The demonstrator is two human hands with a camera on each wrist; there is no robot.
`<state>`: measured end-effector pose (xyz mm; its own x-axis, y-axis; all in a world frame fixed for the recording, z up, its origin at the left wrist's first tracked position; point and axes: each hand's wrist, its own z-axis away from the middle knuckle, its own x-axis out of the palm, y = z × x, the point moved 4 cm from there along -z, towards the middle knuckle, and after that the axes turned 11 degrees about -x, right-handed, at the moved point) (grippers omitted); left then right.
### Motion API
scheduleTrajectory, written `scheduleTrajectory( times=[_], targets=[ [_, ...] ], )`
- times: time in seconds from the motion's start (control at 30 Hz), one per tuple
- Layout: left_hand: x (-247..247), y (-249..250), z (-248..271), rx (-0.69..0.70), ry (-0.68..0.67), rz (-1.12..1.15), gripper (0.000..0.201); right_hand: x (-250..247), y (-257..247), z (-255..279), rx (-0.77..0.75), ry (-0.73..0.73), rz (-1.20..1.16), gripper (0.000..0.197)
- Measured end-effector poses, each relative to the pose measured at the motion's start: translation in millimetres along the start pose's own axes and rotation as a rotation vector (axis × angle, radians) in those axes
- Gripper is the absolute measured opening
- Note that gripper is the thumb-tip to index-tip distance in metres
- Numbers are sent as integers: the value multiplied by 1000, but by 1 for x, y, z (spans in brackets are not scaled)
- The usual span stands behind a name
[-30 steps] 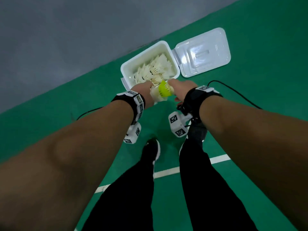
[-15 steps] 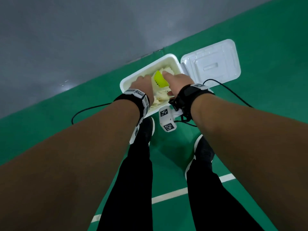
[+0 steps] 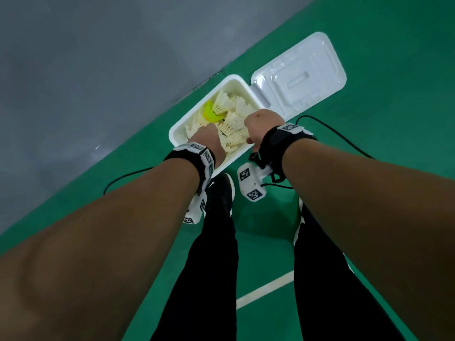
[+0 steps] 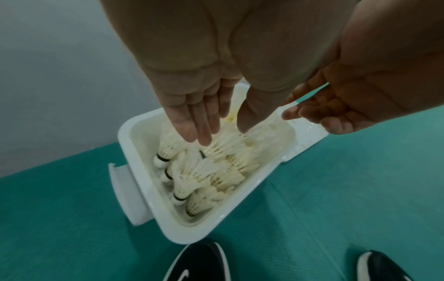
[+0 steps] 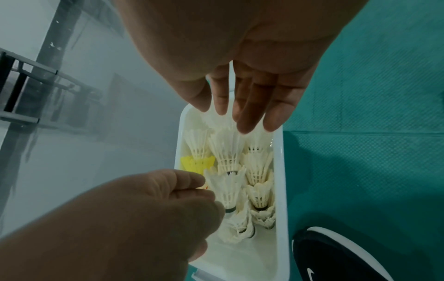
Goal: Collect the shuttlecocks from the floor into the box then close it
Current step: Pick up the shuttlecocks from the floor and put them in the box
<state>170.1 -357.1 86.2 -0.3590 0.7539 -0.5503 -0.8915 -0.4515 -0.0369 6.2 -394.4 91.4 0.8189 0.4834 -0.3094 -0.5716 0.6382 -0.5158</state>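
The white box (image 3: pixel 178 129) stands open on the green floor, holding several white shuttlecocks (image 3: pixel 231 124) and one yellow shuttlecock (image 3: pixel 210 113) at its far left. Its lid (image 3: pixel 298 80) lies flat to the right, still joined to the box. My left hand (image 4: pixel 216 131) hovers over the box's near left part with fingers straight, holding nothing. My right hand (image 5: pixel 225 112) hangs over the near right rim (image 5: pixel 278 171), fingers relaxed and empty. In the head view my left hand (image 3: pixel 206 141) and right hand (image 3: pixel 261 129) hide the near shuttlecocks.
My black shoes (image 3: pixel 219 193) stand just in front of the box. A black cable (image 3: pixel 332 129) runs over the floor right of the box and behind my wrists. Grey floor (image 3: pixel 98 70) borders the green mat past the box. A white line (image 3: pixel 266 289) crosses the mat near my legs.
Both hands carried a bunch of shuttlecocks with the yellow one over the box and let go. The yellow one now lies in the box and both hands are empty.
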Motion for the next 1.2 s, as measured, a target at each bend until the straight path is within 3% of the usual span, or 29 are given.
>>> scheduleTrajectory(
  times=[0.13,0.23,0.3,0.43,0.6,0.77,0.87,0.93,1.1,1.2],
  targets=[
    [-1,39,12,73,-36,-33,27,-23,17,10,-5,-10,2,38],
    [-15,80,39,121,-41,-67,33,-56,26,28,-21,27,-32,17],
    [-22,113,61,181,-44,-96,23,-87,33,47,-18,82,-70,6],
    [-31,177,105,272,-40,-159,16,-151,52,85,2,172,-3,31],
    [-11,271,154,350,-49,-258,27,-230,111,130,46,306,-105,35],
    [68,376,210,443,-47,-361,20,-294,235,169,170,409,-344,33],
    [124,424,238,456,-68,-403,19,-312,314,187,224,471,-660,21],
    [175,459,268,478,-102,-478,22,-328,374,215,274,521,-816,27],
    [282,544,351,586,-113,-643,36,-368,502,284,407,574,-906,33],
    [332,594,399,661,-114,-735,40,-394,564,325,456,715,-1074,35]
  ],
)
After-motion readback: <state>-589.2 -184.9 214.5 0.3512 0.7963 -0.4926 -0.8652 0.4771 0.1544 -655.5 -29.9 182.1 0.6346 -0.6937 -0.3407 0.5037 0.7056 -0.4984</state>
